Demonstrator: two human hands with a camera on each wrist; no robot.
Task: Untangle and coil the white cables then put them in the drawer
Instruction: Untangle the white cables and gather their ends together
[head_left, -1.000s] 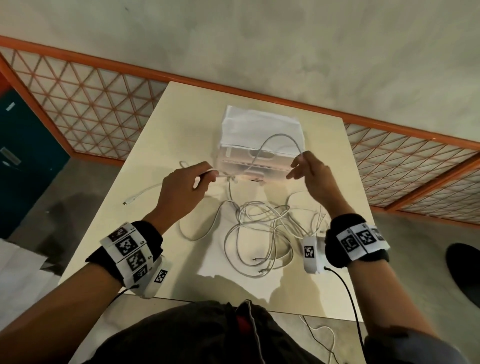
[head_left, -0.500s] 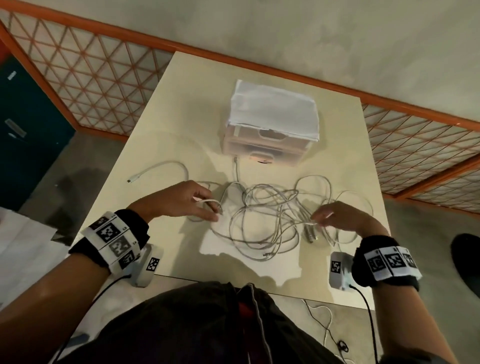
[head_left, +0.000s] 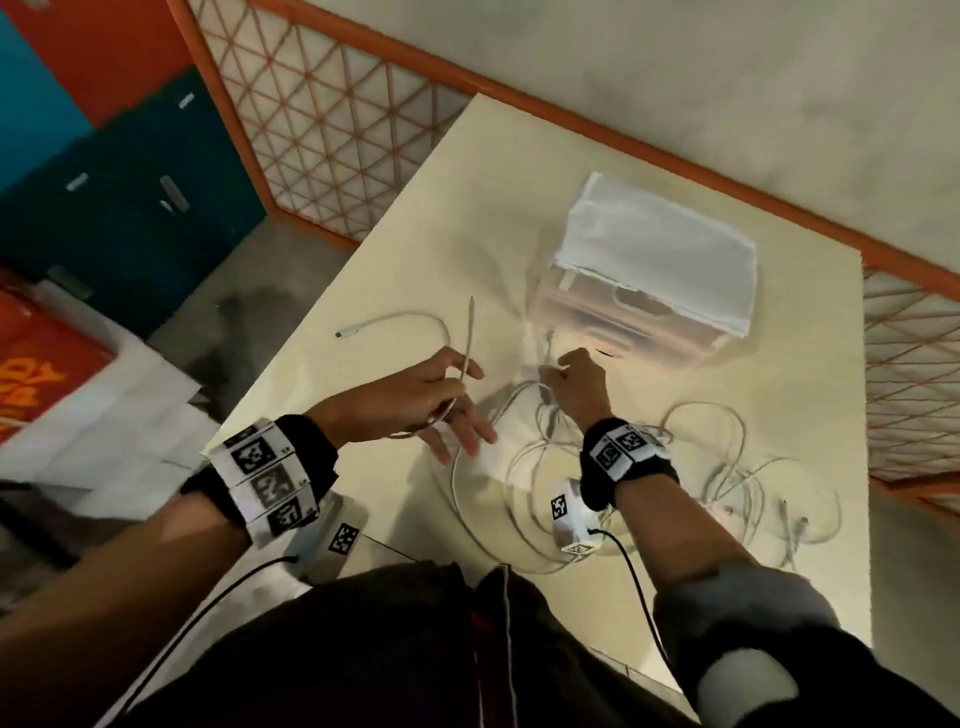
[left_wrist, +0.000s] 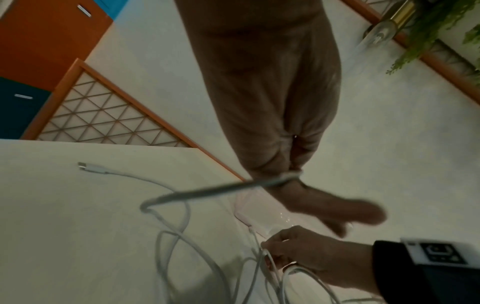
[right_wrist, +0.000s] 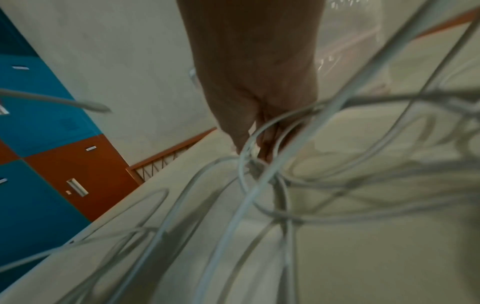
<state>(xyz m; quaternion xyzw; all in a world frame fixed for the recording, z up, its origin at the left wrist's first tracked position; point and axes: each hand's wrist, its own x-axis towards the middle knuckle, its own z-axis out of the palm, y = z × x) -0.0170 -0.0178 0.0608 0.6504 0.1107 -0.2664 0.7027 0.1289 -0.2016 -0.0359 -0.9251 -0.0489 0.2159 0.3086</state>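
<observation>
A tangle of white cables sprawls over the cream table in front of a translucent drawer unit with a white cloth on top. My left hand pinches one white cable between thumb and finger, and its free end sticks up. My right hand sits close to the drawer front and grips several strands of the tangle. In the right wrist view the loops hang blurred round the right hand. The left wrist view shows both the left hand and the right hand.
A cable end with a small plug lies on the table's left part. An orange-framed lattice screen runs along the far and right edges. Blue and orange lockers stand at the left. White sheets lie on the floor.
My right hand has moved from the tangle's right side to its middle, near the drawer front, and taken hold of strands. My left hand has raised its cable end off the table.
</observation>
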